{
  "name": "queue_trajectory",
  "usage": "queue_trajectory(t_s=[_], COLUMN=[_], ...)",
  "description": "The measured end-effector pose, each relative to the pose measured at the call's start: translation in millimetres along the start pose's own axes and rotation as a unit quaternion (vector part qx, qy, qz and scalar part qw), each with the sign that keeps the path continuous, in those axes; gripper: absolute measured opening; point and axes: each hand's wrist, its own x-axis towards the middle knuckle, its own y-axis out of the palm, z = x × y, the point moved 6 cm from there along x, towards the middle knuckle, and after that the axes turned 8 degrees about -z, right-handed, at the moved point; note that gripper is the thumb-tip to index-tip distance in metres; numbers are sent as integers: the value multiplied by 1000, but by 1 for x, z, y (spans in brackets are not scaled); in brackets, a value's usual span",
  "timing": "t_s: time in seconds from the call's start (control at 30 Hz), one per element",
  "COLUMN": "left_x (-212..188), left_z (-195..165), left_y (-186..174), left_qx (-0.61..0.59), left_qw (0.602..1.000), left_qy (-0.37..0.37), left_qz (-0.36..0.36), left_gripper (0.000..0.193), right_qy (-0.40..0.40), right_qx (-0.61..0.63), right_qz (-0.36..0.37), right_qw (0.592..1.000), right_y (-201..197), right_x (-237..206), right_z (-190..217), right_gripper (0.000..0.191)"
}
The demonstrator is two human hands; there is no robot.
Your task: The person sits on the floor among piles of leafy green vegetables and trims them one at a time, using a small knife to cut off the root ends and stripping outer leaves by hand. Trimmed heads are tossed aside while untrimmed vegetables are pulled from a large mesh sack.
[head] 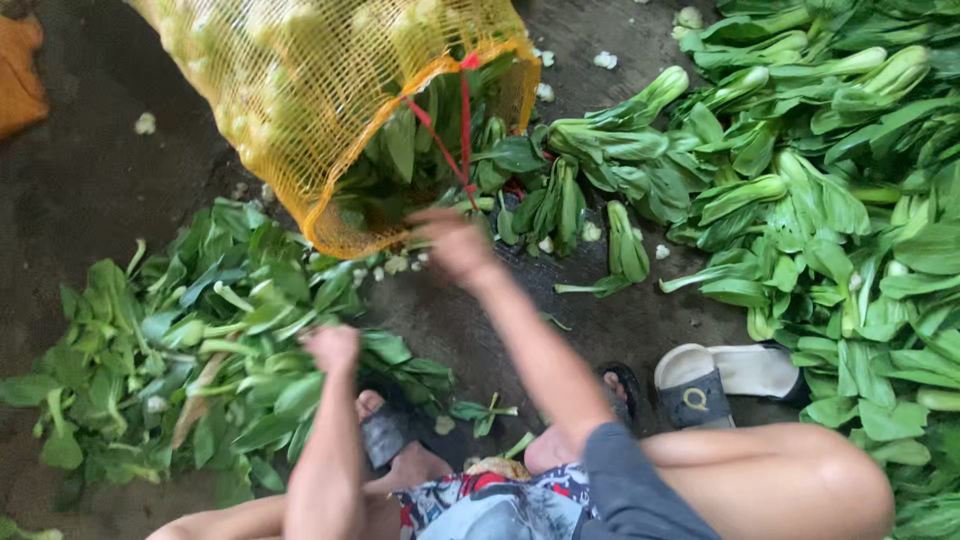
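Head view: right hand (455, 245), grip blurred so cannot tell, reaches into half-full yellow mesh sack (330, 90); left hand (332, 348) clenched over trimmed greens pile (180, 350); 2 heaps out.

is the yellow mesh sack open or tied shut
Open. The sack lies on its side, its orange-rimmed mouth gaping, greens showing inside; the right hand is at its rim.

White slide sandal (725, 378), black sandal (625, 390), orange cloth (18, 75), dark wet floor (90, 170)
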Motion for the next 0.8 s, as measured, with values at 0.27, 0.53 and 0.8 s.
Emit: queue_trajectory(t_s=[0.27,0.53,0.8], left_x=[37,6,-19], left_z=[0,-87,-88], left_y=[-14,-1,36], left_qx=[102,166,214], left_qw=[983,959,953], left_qy=[-32,76,105], left_qz=[152,215,186], left_gripper=[55,67,43], right_qy=[-334,10,36], right_qx=[-448,-559,-319], right_qz=[-336,-195,-132], right_qw=[759,806,938], right_y=[-266,-251,-158], right_x=[62,81,-56], right_z=[101,45,-84], right_gripper=[45,81,60])
